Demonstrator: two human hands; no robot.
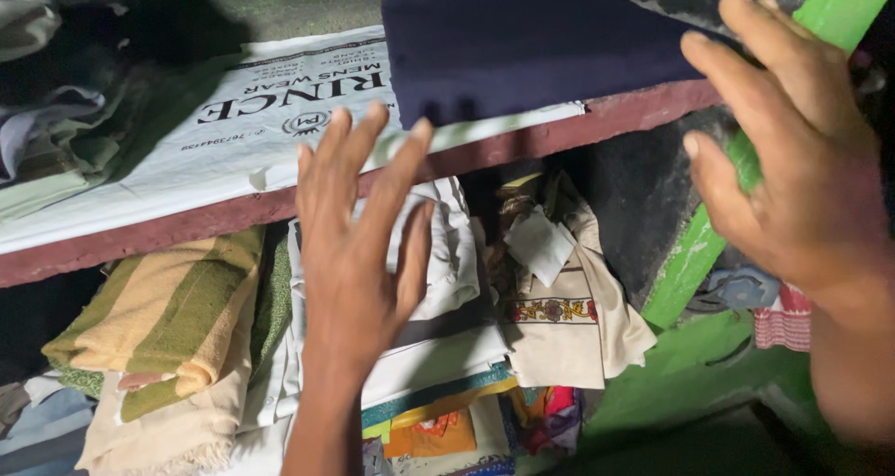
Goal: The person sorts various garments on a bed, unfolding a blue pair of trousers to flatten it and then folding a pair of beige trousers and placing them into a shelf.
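The folded dark navy cloth is lying half on the maroon-edged shelf; I'm spreading my left hand and right hand, fingers wide, holding nothing.

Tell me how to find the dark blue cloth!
Look at the upper shelf with the white printed sheet. The dark blue cloth lies folded at its right end, under the right hand. It is the only plain navy thing there.
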